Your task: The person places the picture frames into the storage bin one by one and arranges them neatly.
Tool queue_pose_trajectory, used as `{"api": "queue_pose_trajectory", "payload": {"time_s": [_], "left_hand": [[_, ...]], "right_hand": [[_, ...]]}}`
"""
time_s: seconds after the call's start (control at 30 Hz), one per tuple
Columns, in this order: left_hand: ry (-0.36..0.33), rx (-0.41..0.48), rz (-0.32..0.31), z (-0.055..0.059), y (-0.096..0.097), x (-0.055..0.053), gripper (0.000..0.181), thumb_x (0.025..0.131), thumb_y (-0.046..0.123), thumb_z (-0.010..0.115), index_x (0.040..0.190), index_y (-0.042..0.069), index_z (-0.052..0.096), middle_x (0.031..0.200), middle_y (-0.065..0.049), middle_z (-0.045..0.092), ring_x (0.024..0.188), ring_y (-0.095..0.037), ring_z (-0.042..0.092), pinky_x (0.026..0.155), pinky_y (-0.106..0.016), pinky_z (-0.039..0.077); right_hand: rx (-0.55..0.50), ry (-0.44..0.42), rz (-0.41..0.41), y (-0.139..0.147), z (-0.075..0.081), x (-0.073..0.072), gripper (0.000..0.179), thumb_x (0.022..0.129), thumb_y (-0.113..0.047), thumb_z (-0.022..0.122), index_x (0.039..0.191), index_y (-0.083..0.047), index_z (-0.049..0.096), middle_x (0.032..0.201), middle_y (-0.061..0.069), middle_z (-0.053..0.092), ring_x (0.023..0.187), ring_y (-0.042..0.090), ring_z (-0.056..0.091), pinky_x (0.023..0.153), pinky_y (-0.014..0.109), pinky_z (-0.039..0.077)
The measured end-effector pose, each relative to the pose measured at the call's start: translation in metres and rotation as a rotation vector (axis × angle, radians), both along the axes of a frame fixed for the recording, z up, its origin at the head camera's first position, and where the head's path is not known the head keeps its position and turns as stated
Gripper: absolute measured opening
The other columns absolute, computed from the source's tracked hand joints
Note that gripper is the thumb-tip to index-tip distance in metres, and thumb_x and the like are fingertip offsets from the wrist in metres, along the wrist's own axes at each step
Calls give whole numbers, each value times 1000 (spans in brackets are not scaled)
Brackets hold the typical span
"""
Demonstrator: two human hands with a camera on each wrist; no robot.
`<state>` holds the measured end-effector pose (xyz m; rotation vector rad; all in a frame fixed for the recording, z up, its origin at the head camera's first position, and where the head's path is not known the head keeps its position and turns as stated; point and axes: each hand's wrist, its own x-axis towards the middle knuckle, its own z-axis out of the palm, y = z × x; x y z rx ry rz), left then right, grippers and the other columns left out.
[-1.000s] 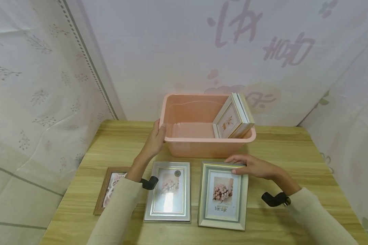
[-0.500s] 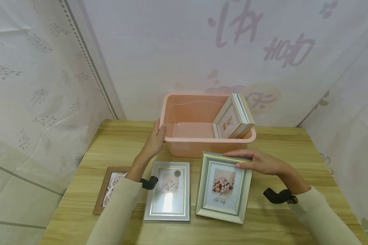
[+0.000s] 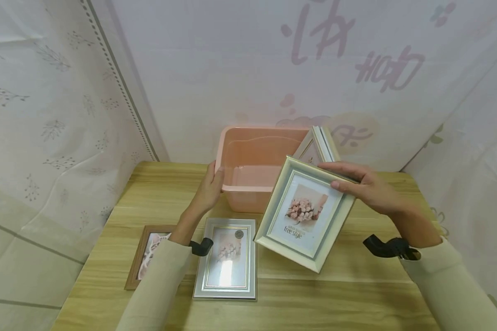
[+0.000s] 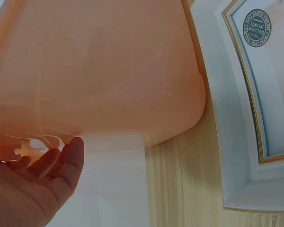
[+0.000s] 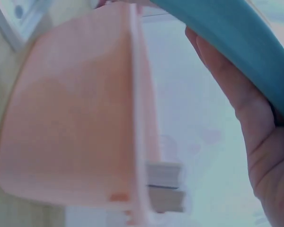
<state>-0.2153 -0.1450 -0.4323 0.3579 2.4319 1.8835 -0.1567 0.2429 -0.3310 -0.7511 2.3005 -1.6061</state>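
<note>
My left hand (image 3: pixel 209 189) grips the left rim of a pink plastic bin (image 3: pixel 248 202), thumb on top. In the left wrist view its fingers (image 4: pixel 71 165) curl under the rim. My right hand (image 3: pixel 372 191) pinches a pale picture frame (image 3: pixel 269 230) by its upper right edge, thumb on the front and fingers behind. This frame hangs tilted above the table, in front of the bin's right side, and shows a pink bouquet with "free style" lettering. Behind it, several picture frames (image 3: pixel 329 145) lean together inside the bin's right end, partly hidden.
A silver picture frame (image 3: pixel 250 257) lies flat on the wooden table (image 3: pixel 290 299), below the bin. Left of it lies a brown picture frame (image 3: pixel 137 264), partly covered by my left sleeve. A patterned cloth wall (image 3: pixel 182 92) rises right behind the bin.
The pale picture frame has come up off the table in my right hand, moving away toward the bin and turning clockwise. My left hand has stayed on the bin's rim.
</note>
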Motion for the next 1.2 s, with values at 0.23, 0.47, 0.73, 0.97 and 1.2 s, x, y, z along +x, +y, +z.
{"api": "queue_pose_trajectory", "payload": {"time_s": [0.23, 0.47, 0.73, 0.97, 1.2], "left_hand": [[6, 25, -17, 1, 1, -1, 53, 114, 23, 27, 158, -7, 19, 129, -32, 50, 108, -44, 61, 87, -42, 58], [2, 8, -10, 2, 2, -2, 54, 114, 23, 27, 158, -6, 18, 129, -36, 48, 108, -49, 60, 85, -45, 57], [-1, -19, -3, 2, 0, -1, 54, 114, 24, 26, 160, -3, 18, 128, -32, 51, 103, -37, 62, 84, -41, 57], [9, -30, 1, 1, 0, 0, 53, 114, 24, 26, 159, -4, 20, 128, -30, 51, 105, -37, 60, 85, -43, 56], [8, -38, 8, -1, 1, 0, 53, 114, 23, 26, 159, -5, 20, 129, -30, 51, 106, -38, 60, 85, -43, 56]], "right_hand": [[-106, 36, -67, 1, 26, -11, 45, 106, 2, 53, 146, -16, 61, 125, 5, 65, 91, 20, 73, 73, 32, 62], [-299, -30, -159, -4, 46, -19, 41, 106, -2, 56, 145, -12, 62, 124, 11, 64, 94, 20, 72, 73, 32, 63], [-548, -94, -298, -12, 59, -26, 44, 103, -9, 63, 146, -5, 58, 121, 12, 70, 95, 23, 75, 72, 33, 63], [-574, -115, -461, -21, 57, -34, 49, 104, -13, 62, 151, -9, 51, 140, 21, 55, 107, 23, 71, 76, 31, 62], [-484, -83, -502, -32, 47, -43, 50, 110, -9, 46, 159, -15, 39, 156, 26, 37, 134, 34, 53, 82, 26, 60]]}}
